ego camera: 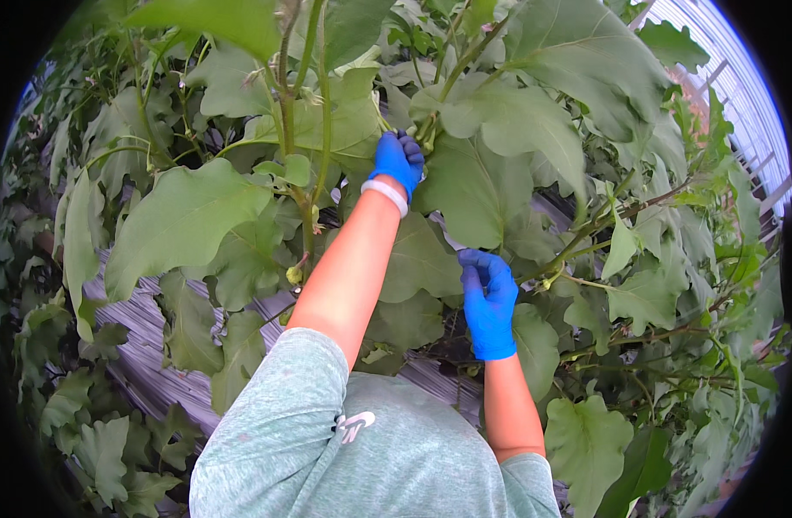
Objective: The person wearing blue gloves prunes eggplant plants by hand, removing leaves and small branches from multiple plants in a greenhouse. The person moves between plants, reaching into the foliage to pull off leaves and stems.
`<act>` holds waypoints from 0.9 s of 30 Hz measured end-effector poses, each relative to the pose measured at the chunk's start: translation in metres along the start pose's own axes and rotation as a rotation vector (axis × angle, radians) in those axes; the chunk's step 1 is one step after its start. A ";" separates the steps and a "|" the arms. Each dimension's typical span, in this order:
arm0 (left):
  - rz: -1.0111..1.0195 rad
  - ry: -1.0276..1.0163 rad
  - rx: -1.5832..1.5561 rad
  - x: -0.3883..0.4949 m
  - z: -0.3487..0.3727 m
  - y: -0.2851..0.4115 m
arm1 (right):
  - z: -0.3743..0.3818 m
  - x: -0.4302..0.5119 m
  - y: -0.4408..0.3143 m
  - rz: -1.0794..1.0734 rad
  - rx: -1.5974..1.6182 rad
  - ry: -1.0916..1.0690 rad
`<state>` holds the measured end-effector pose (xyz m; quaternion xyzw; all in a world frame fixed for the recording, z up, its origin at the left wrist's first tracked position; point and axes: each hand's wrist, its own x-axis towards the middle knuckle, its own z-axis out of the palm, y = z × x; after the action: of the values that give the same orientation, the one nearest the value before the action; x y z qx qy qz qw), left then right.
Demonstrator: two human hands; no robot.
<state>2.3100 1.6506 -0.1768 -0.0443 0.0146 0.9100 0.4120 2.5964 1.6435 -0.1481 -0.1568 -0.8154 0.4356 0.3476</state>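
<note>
My left hand [399, 158], in a blue glove with a white band [385, 196] at the wrist, reaches up among eggplant foliage. Its fingers are curled around a thin green stalk [382, 122]; green buds [428, 133] hang just right of it. Lower and to the right, my right hand [490, 301], also blue-gloved, is raised with bent fingers below a broad eggplant leaf [477, 188]. A pale strip [446, 232] shows by its fingertips; whether the hand holds it is unclear. An upright main stem [287, 123] stands left of my left hand.
Large leaves [189, 226] crowd both sides. A small green fruit or bud [294, 275] hangs near my left forearm. Branches [577, 236] spread out to the right. Silvery plastic mulch [156, 337] covers the ground, and a ribbed translucent wall [726, 71] curves at upper right.
</note>
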 end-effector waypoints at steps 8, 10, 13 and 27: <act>0.731 -0.024 1.843 -0.138 -0.136 -0.095 | -0.017 0.089 0.061 -0.427 -0.986 -0.311; 0.204 -0.303 2.439 -0.174 -0.182 -0.090 | -0.034 0.106 0.088 -0.229 -1.389 -0.328; 0.072 -0.952 2.699 -0.216 -0.222 -0.066 | -0.068 0.123 0.110 -0.052 -1.561 -0.209; 1.108 -0.213 1.405 -0.053 0.067 -0.014 | -0.056 0.140 0.013 -0.202 -0.729 -0.304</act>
<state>2.3506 1.6244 -0.1047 0.3158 0.5483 0.7588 -0.1544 2.5360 1.7625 -0.0773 -0.1225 -0.9698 0.1000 0.1859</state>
